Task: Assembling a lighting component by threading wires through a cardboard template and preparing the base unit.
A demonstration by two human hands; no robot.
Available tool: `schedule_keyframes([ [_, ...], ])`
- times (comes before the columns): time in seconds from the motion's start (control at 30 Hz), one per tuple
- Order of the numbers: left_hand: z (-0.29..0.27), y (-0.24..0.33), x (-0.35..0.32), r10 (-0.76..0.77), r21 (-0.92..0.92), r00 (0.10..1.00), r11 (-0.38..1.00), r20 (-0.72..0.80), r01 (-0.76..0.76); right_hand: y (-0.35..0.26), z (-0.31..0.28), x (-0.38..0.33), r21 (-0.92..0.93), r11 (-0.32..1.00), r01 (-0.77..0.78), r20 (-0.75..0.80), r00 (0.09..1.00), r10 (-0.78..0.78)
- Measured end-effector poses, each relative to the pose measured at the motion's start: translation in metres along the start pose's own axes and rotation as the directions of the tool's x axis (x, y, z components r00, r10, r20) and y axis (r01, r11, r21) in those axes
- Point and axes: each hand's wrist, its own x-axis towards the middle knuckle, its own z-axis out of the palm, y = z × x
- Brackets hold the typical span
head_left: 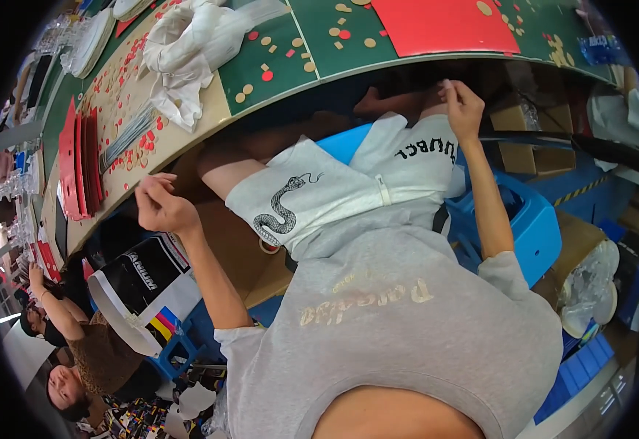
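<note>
My left hand is raised beside the table's near edge, close to a stack of red sheets. Its fingers are curled in toward the thumb. Above my right thigh, just below the table edge, is my right hand, with thumb and forefinger pinched together. Whether either hand holds something small or thin cannot be made out. The green-topped table curves across in front of me. A large red sheet lies on it, with small red and tan discs scattered around.
Crumpled white cloth and a bundle of thin grey strips lie on the table. A black-and-white bin stands at my left, with another person beyond it. To the right are a blue stool and cardboard boxes.
</note>
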Motion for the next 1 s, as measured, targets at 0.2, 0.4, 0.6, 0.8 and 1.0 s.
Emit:
schedule_keyframes([
  [0.2, 0.039, 0.017, 0.07, 0.147, -0.122, 0.986, 0.98, -0.08, -0.156, -0.068, 0.059, -0.025, 0.045, 0.683, 0.729, 0.276, 0.648, -0.71],
  [0.4, 0.071, 0.027, 0.152, 0.255, -0.055, 0.954, 0.962, -0.156, -0.266, -0.158, 0.078, -0.013, 0.224, 0.573, 0.789, 0.19, 0.541, -0.819],
  [0.6, 0.12, 0.021, 0.216, -0.173, -0.075, 0.979, 0.98, 0.112, 0.182, -0.185, 0.082, 0.029, 0.09, 0.537, 0.839, 0.004, 0.539, -0.842],
  [0.8, 0.131, -0.013, 0.178, -0.288, 0.437, 0.751, 0.9, 0.594, -0.001, -0.169, 0.093, 0.04, -0.171, 0.656, 0.735, 0.103, 0.675, -0.73],
  [1.0, 0.135, 0.006, 0.174, -0.013, 0.527, 0.849, 0.789, 0.528, -0.316, -0.168, 0.095, 0.041, -0.232, 0.662, 0.713, 0.087, 0.693, -0.716],
])
